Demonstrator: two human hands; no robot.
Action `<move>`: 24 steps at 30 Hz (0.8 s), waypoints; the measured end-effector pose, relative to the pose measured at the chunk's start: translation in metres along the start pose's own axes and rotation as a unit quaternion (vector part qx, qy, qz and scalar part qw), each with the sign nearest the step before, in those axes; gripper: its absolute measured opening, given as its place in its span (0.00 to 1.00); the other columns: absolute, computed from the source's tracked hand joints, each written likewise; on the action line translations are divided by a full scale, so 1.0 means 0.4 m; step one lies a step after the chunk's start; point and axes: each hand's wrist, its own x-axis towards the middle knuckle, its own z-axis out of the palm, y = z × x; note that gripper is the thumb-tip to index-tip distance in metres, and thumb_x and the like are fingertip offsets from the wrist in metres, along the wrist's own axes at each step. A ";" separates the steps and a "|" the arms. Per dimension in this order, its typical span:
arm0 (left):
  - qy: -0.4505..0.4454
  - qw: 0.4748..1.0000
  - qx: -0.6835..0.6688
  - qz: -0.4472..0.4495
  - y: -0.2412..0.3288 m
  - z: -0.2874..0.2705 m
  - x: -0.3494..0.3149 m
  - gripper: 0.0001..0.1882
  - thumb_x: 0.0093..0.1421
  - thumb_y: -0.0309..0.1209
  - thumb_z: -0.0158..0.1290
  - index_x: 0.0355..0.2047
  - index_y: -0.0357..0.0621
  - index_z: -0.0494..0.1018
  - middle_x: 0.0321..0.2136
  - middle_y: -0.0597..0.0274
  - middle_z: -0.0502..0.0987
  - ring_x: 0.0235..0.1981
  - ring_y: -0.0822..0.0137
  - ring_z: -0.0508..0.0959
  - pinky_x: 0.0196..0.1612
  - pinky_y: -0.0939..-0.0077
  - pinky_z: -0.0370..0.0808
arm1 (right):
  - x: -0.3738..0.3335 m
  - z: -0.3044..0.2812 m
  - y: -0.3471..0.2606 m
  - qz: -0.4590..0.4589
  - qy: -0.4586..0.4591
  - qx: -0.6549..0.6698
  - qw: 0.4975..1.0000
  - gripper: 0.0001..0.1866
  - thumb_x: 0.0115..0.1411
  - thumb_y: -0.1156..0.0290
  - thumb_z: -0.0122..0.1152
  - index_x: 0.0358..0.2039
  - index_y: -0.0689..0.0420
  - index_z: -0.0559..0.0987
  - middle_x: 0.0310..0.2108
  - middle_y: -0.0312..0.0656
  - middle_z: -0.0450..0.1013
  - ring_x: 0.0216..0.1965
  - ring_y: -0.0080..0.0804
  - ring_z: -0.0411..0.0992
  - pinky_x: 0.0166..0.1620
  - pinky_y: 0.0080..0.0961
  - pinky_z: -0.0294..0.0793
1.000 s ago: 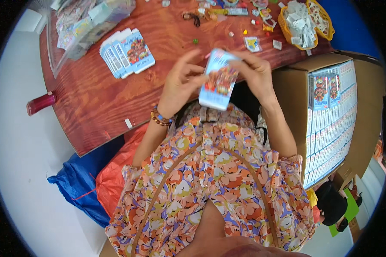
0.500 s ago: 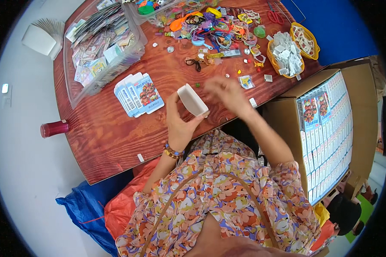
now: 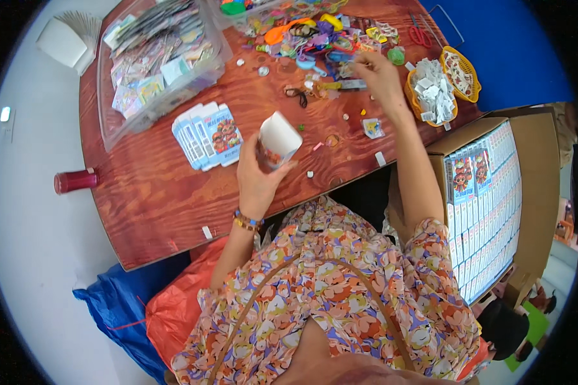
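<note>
My left hand grips a small white-lined carton, its open end tilted up and toward the right. Part of the carton's printed side shows between thumb and fingers. At the right edge of a heap of colourful plastic trinkets, my right hand reaches in with its fingers drawn together. What they pinch, if anything, is too small to make out. Left of the carton lies a fanned stack of flattened blue-and-white cartons with cartoon figures on them.
A clear plastic bin of small packets stands at the far left. Two yellow baskets hold white pieces at the far right, near red-handled scissors. A large cardboard box full of cartons stands right of the table. A red jar sits at left.
My right hand has moved away from beside the carton, up and right to the trinket heap. My left hand has shifted slightly left and tilted the carton more upright.
</note>
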 end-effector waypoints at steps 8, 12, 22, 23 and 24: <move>-0.036 0.987 0.137 0.075 0.028 0.034 0.064 0.44 0.44 0.42 0.73 0.56 0.37 0.65 0.47 0.48 0.70 0.49 0.48 0.72 0.52 0.58 0.72 | -0.145 -0.082 -0.177 0.058 -0.175 0.352 0.918 0.05 0.64 0.73 0.61 0.36 0.61 0.80 0.30 0.35 0.80 0.30 0.16 0.78 0.25 0.12 0.71; -0.037 0.987 0.131 0.088 0.038 0.037 0.062 0.43 0.44 0.40 0.73 0.57 0.37 0.65 0.47 0.48 0.70 0.49 0.48 0.72 0.52 0.58 0.73 | -0.188 -0.055 -0.232 0.026 -0.212 0.376 0.902 0.05 0.65 0.74 0.60 0.34 0.61 0.79 0.30 0.35 0.79 0.28 0.16 0.77 0.26 0.13 0.73; -0.016 0.973 0.191 0.132 0.045 0.030 0.045 0.43 0.44 0.33 0.72 0.58 0.36 0.64 0.48 0.46 0.70 0.49 0.46 0.72 0.52 0.57 0.72 | -0.213 0.006 -0.270 -0.146 -0.196 0.176 0.953 0.09 0.63 0.74 0.62 0.42 0.62 0.80 0.29 0.37 0.78 0.28 0.18 0.74 0.31 0.18 0.74; -0.013 0.971 0.194 0.138 0.046 0.034 0.046 0.43 0.43 0.33 0.72 0.58 0.36 0.64 0.48 0.46 0.70 0.49 0.45 0.72 0.52 0.57 0.72 | -0.218 0.011 -0.273 -0.143 -0.191 0.170 0.956 0.09 0.63 0.74 0.62 0.42 0.62 0.80 0.29 0.37 0.78 0.28 0.18 0.74 0.31 0.18 0.74; -0.019 0.972 0.187 0.138 0.046 0.036 0.047 0.43 0.43 0.33 0.72 0.58 0.36 0.64 0.48 0.46 0.70 0.49 0.45 0.72 0.52 0.57 0.72 | -0.225 0.011 -0.273 -0.145 -0.179 0.147 0.962 0.10 0.62 0.74 0.62 0.43 0.61 0.80 0.29 0.40 0.78 0.28 0.21 0.74 0.32 0.21 0.74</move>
